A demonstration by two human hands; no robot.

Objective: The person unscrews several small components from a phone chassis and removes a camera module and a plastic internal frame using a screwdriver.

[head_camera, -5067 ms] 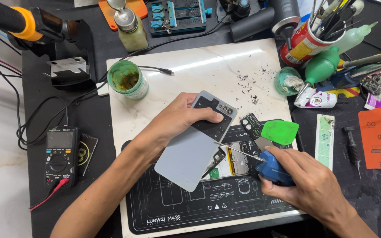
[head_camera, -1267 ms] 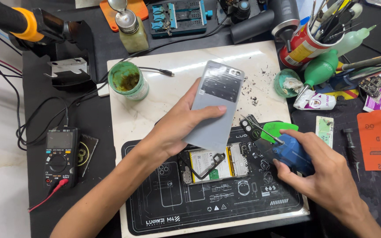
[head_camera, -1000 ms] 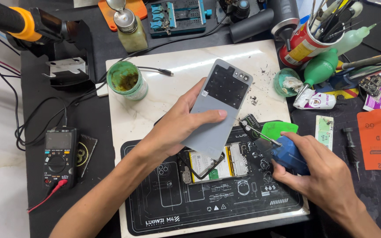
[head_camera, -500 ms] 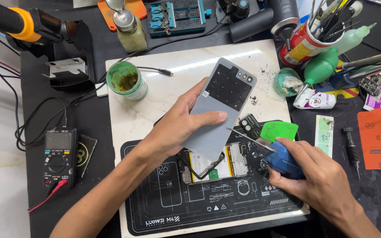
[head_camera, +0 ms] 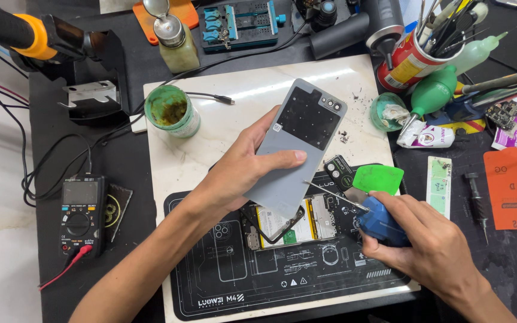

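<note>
My left hand (head_camera: 237,173) holds a grey phone back cover (head_camera: 297,146) lifted off an opened phone (head_camera: 285,221), inner side up, showing a black pad and camera holes. The opened phone lies on the black repair mat (head_camera: 222,281) with its battery and board exposed. My right hand (head_camera: 429,248) grips a blue-handled screwdriver (head_camera: 381,222); its thin metal tip points left, close to the cover's right edge. A green plastic pick (head_camera: 378,178) lies just above my right hand.
A white marble slab (head_camera: 240,98) lies under the mat. A green jar (head_camera: 172,110), a small green dish (head_camera: 388,112), a red can of tools (head_camera: 411,57), a multimeter (head_camera: 79,209), a soldering iron stand (head_camera: 94,98) and an orange card (head_camera: 516,188) surround it.
My left hand has lifted the back cover off the phone and swung it up and to the right, tilting it. My right hand brought the screwdriver tip nearer to the cover.
</note>
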